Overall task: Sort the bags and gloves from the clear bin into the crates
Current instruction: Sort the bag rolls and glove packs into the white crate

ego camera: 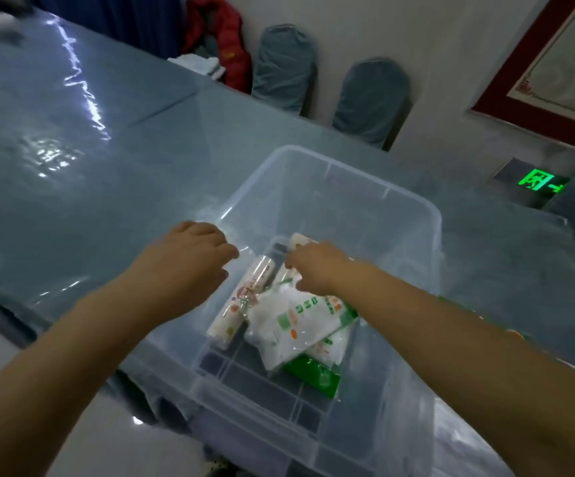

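In the clear bin [399, 215] — right hand [317, 270] grip pinches packet [296, 315] | left hand [189, 256] curled, empty

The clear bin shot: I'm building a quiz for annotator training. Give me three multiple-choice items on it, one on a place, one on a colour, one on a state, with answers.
1. Where does the roll with printed wrap lie?
A. left part of the clear bin
B. on the table
C. on a chair

2. What colour is the flat packet nearest the camera?
A. red
B. green
C. black

3. How is the left hand?
A. flat on the table
B. holding a packet up
C. over the bin's left rim, holding nothing visible

Answers: A, the roll rests on the bin floor at left; B, its wrapper is plainly green; C, the fingers curl loosely above the rim.
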Action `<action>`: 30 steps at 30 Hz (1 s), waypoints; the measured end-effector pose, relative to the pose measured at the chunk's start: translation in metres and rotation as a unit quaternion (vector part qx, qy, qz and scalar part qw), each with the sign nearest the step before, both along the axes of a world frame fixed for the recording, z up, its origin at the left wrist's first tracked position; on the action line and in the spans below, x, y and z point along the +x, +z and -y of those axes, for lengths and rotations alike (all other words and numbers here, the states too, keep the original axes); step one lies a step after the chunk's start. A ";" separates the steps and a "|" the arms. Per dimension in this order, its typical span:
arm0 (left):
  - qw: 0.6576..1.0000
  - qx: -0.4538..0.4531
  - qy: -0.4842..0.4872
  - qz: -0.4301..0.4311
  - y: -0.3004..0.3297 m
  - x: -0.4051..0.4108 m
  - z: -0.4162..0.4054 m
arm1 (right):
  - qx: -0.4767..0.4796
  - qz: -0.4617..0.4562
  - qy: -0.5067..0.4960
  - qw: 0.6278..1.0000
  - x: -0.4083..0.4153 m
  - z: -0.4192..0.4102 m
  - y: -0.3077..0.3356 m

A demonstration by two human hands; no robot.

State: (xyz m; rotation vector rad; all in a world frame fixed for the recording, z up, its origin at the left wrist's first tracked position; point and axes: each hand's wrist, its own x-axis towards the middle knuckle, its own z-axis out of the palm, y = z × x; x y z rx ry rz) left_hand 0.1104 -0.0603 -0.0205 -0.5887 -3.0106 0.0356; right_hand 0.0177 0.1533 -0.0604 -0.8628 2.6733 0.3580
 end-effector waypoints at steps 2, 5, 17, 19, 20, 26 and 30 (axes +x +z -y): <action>0.999 -0.011 -0.031 0.012 -0.009 -0.002 0.005 | 0.041 0.042 0.003 0.998 -0.003 0.009 -0.020; 0.999 -0.004 -0.046 0.026 -0.017 -0.003 0.008 | 0.050 0.063 0.006 0.997 -0.003 0.013 -0.040; 0.996 0.042 -0.069 0.035 -0.016 -0.005 0.010 | 0.013 -0.091 0.036 0.995 0.001 -0.014 -0.002; 0.994 0.045 -0.090 0.038 -0.011 -0.007 0.008 | -0.023 -0.142 0.035 0.989 0.005 -0.020 0.022; 0.993 0.052 -0.098 0.043 -0.006 -0.010 0.004 | -0.052 -0.165 0.036 0.984 0.009 -0.023 0.034; 0.970 0.192 -0.125 0.082 0.037 -0.028 -0.026 | -0.246 -0.344 -0.030 0.906 0.035 -0.048 0.099; 0.890 0.389 -0.146 0.187 0.048 -0.046 -0.047 | -0.421 -0.291 -0.212 0.832 0.046 -0.079 0.127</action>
